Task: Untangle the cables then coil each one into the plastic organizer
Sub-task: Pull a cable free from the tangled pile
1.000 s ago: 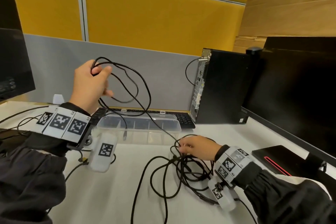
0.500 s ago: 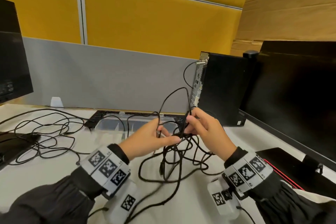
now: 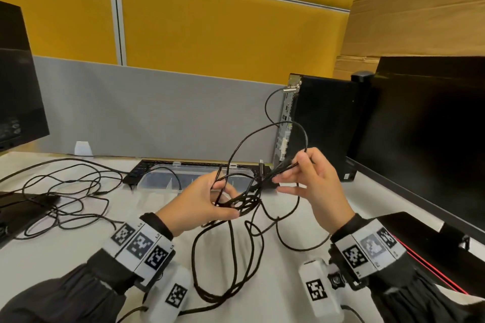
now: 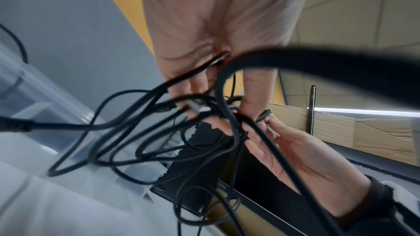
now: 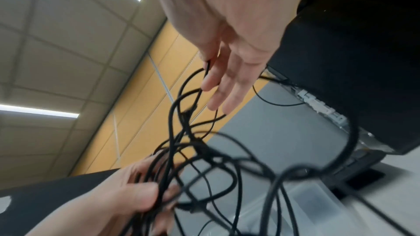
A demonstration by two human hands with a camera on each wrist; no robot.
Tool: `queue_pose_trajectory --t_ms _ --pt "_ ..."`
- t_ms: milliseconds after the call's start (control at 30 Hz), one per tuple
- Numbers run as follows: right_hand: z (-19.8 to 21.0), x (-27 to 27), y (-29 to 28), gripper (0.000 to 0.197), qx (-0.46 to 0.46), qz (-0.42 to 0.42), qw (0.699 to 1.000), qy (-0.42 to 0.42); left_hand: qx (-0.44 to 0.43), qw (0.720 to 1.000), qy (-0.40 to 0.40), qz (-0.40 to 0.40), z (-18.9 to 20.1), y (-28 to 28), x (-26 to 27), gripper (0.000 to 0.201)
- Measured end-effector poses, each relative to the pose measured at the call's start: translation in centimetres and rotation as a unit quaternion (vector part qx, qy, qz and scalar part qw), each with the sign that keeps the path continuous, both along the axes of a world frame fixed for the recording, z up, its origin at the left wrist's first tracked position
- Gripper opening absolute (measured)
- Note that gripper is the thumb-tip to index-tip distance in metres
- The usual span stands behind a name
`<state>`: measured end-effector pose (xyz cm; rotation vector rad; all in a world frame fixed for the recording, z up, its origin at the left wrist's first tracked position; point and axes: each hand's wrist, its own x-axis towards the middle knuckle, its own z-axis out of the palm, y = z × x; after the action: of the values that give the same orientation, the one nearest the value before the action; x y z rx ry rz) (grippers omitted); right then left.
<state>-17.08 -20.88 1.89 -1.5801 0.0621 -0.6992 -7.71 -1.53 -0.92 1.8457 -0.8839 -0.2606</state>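
Note:
A knot of black cables (image 3: 244,199) hangs between my two hands above the white desk, with loops trailing down to the desk (image 3: 231,265). My left hand (image 3: 207,202) grips the bundle, fingers curled round several strands (image 5: 156,191). My right hand (image 3: 309,178) pinches one strand (image 3: 288,165) between thumb and forefinger and lifts it up to the right; its other fingers are spread straight. The clear plastic organizer (image 3: 168,178) lies behind the hands, in front of a keyboard. Another loose black cable (image 3: 68,191) is sprawled on the desk at the left.
A black desktop computer (image 3: 322,126) stands right behind my right hand, a cable plugged into its back. A large dark monitor (image 3: 425,139) fills the right side and another monitor (image 3: 15,97) the left edge. A grey partition (image 3: 157,113) closes the back.
The left hand put a cable down at the left and came to the tangle. Both hands lifted the knot off the desk; the right hand now draws one strand up and to the right.

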Motion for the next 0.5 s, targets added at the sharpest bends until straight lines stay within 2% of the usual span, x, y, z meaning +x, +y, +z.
queue_pose_trajectory --t_ms 133,200,333,433,500 --pt "1.2 -0.6 -2.9 0.018 0.102 -0.068 0.990 -0.065 0.031 0.999 0.001 0.022 -1.3 1.8 1.1 0.036" --pt "1.5 -0.9 -4.4 0.022 0.115 -0.090 0.987 -0.068 0.027 0.999 0.011 0.027 -1.7 2.5 1.4 0.036" --pt "1.1 -0.8 -5.2 0.023 0.089 -0.151 0.983 -0.048 0.006 0.999 0.019 0.036 -1.6 2.3 1.7 0.038" --pt "1.9 -0.7 -5.2 0.021 0.056 -0.189 0.978 -0.073 -0.021 0.998 0.008 0.058 -1.4 1.8 1.5 0.035" --pt "3.0 -0.6 -4.8 0.021 -0.016 -0.201 0.975 -0.098 -0.030 0.996 0.002 0.080 -0.3 2.1 1.8 0.050"
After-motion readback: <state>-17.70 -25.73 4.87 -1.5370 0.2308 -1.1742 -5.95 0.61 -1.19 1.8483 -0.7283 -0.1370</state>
